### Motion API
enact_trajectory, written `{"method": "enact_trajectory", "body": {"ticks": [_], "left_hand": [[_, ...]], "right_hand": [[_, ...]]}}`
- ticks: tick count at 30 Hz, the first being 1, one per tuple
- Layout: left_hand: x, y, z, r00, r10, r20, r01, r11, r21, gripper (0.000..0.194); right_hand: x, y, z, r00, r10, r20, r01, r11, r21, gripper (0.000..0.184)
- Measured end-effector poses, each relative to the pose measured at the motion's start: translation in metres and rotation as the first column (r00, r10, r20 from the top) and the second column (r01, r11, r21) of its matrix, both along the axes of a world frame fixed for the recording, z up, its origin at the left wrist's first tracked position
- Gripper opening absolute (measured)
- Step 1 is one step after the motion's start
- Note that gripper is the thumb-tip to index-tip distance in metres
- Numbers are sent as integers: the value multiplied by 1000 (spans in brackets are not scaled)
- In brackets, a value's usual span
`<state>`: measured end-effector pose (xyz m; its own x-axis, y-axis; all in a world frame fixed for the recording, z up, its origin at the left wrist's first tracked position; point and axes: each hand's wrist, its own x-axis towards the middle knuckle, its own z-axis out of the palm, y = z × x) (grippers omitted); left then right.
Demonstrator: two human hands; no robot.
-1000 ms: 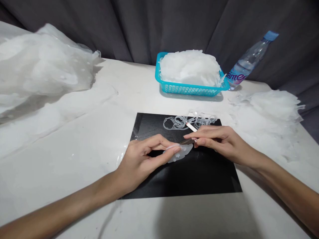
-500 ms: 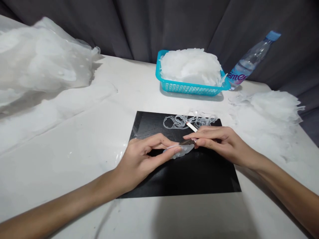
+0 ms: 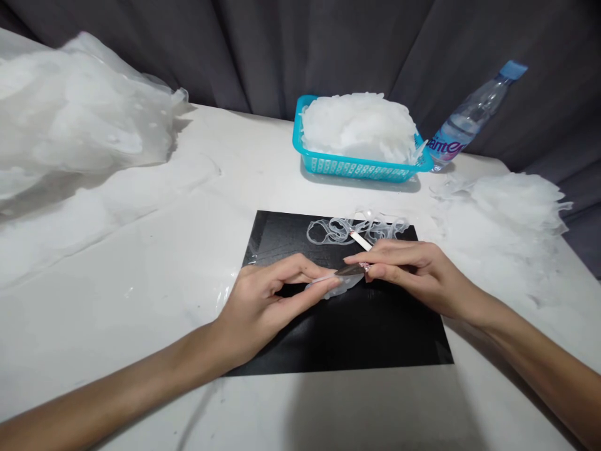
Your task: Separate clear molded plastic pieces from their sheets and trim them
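the left hand (image 3: 256,307) pinches the film (image 3: 346,286), presumably steadying it against the tool (image 3: 350,270) gripped in the right hand (image 3: 425,270).

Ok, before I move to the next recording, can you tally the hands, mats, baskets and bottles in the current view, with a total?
Hands: 2, the left hand and the right hand
Mats: 1, the black mat
Baskets: 1, the blue basket
Bottles: 1, the clear bottle with a blue cap
Total: 5
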<state>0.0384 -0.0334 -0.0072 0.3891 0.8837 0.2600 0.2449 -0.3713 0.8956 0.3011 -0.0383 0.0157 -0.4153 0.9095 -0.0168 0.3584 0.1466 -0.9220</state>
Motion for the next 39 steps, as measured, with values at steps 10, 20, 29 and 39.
{"method": "enact_trajectory", "body": {"ticks": [10,20,29,39], "left_hand": [[1,0,2,1000,15,-16,-14,1000,24,8],[1,0,1,1000,20,-5,-20,1000,0,7],[0,2,0,999,20,-33,-19,1000,18,6],[1,2,2,1000,6,-12,-6,1000,-27,5]], "right_hand": [[-3,0,-1,1000,-14,-21,14,1000,8,21],[-5,0,-1,999,-11,-42,12,1000,22,20],[-6,0,-1,999,-10,-30,10,1000,18,21],[-9,-1,-3,999,-26,-29,26,1000,7,21]]}}
